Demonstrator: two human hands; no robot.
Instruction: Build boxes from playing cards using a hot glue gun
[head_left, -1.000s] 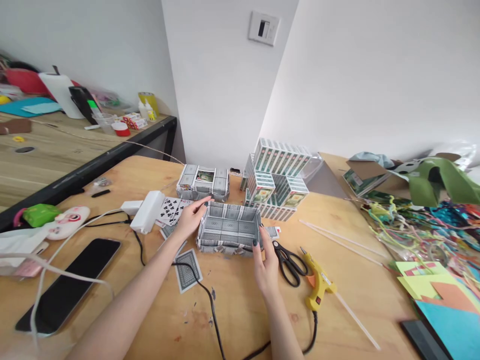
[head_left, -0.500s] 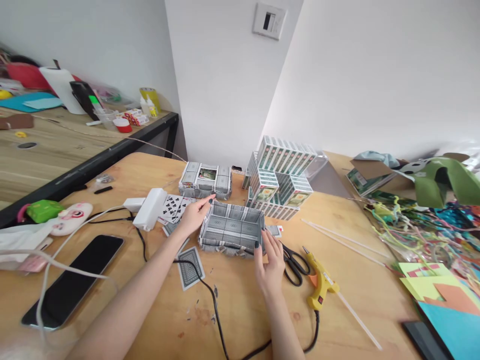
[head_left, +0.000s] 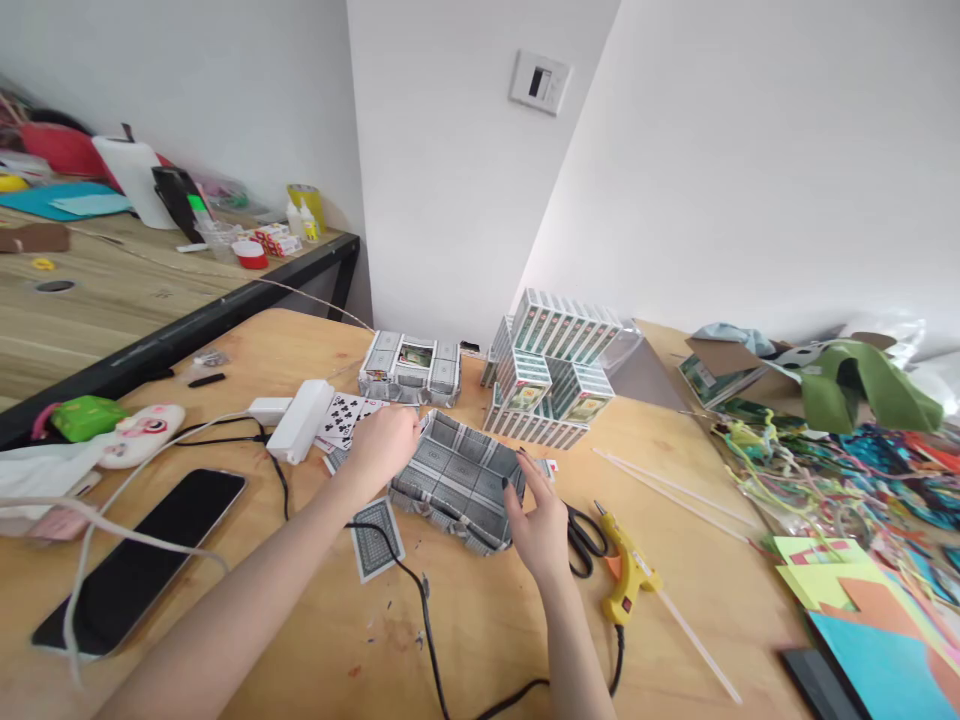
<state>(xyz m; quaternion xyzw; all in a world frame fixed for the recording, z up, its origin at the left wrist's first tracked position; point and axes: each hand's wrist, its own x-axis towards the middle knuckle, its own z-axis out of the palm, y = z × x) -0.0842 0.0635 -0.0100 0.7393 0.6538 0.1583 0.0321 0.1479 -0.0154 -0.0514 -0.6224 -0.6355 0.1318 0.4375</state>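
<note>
A shallow open box made of grey-backed playing cards (head_left: 454,480) lies in the middle of the wooden table (head_left: 480,640), turned at an angle. My left hand (head_left: 382,445) grips its left end with curled fingers. My right hand (head_left: 541,520) presses against its right end, fingers bent around the corner. A second card-built box (head_left: 409,367) stands behind it. Loose playing cards, one showing clubs (head_left: 343,416), lie under and beside my left hand.
Stacked card packs (head_left: 559,365) rise behind the box. Black scissors (head_left: 581,535), a yellow glue gun (head_left: 628,578) and glue sticks (head_left: 675,485) lie right of my right hand. A phone (head_left: 139,560), white power adapter (head_left: 301,421) and black cable (head_left: 420,600) sit left; coloured paper (head_left: 870,590) right.
Both hands have swung the card box clockwise, so it now sits diagonally instead of square. My left hand has closed more firmly on its left end.
</note>
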